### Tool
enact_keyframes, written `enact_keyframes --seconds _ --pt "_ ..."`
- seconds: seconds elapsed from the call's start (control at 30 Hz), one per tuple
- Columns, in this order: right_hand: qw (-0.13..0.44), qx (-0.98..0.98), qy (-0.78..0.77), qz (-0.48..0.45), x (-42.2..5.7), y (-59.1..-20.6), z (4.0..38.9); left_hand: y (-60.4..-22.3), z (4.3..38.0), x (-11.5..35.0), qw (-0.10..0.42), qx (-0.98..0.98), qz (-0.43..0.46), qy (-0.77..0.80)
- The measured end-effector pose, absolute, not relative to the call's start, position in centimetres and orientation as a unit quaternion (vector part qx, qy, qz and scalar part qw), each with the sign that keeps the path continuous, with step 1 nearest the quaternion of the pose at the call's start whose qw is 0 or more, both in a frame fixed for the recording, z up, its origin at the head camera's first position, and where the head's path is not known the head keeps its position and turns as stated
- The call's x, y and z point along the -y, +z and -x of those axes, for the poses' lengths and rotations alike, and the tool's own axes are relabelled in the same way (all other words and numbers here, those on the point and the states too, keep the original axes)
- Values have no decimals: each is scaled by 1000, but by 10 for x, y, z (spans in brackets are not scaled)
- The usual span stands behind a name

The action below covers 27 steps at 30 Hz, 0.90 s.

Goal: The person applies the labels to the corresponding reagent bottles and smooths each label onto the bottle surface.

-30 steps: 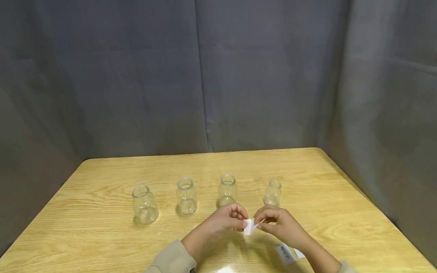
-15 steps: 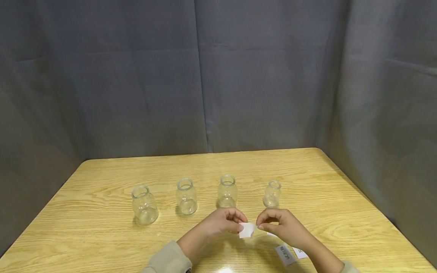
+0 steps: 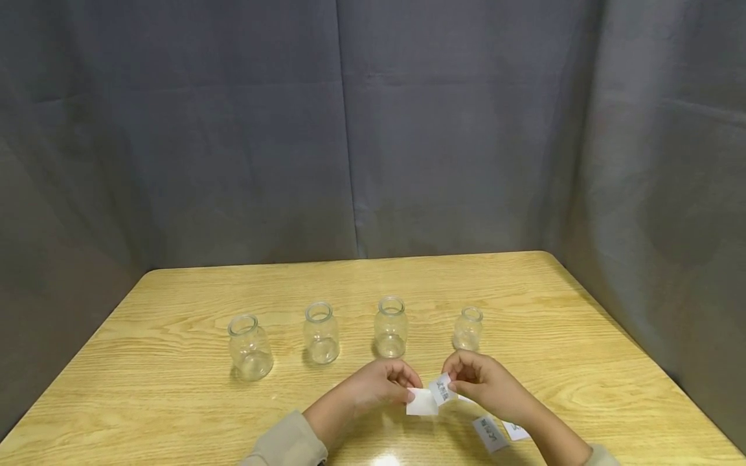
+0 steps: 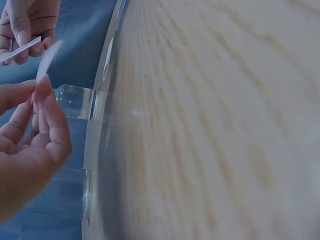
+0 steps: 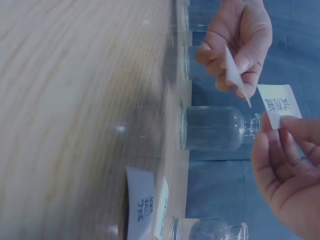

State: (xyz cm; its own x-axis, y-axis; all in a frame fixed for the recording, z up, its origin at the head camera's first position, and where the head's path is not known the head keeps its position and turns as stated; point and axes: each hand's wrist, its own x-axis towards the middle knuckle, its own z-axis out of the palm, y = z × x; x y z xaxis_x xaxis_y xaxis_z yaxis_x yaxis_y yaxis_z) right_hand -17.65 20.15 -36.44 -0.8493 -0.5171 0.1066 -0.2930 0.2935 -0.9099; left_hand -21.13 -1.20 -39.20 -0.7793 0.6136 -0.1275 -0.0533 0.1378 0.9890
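Note:
My left hand [image 3: 377, 383] pinches a blank white slip of paper [image 3: 422, 402] between thumb and fingers, low over the table's near half. Just right of it, my right hand [image 3: 488, 386] pinches a small white label [image 3: 441, 389] with printed characters facing up. In the head view the label's left edge meets or overlaps the slip. The right wrist view shows the label [image 5: 281, 102] and the slip [image 5: 235, 75] as separate pieces. Below the right hand, a printed label [image 3: 489, 433] lies on the table, with another label [image 3: 515, 431] beside it, partly hidden by the wrist.
Several clear glass jars stand upright in a row beyond the hands: a left jar [image 3: 251, 349], a second jar [image 3: 321, 333], a third jar [image 3: 390, 328] and a smaller right jar [image 3: 468, 330]. Grey curtains [image 3: 233, 142] enclose the wooden table [image 3: 146, 388].
One second ago both hands held one folded white piece. The hands have drawn apart, and the right hand has turned its label so the print shows. The left hand still holds the blank slip.

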Motion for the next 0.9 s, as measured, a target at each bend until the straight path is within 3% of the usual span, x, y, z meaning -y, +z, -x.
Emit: enact_keyframes --seconds 0.57,0.9 --pt "80 -821 -518 227 -203 -364 183 -395 213 17 293 -726 -202 588" --pt "82 -822 -517 225 -201 -364 185 -391 213 15 277 -724 -220 593"
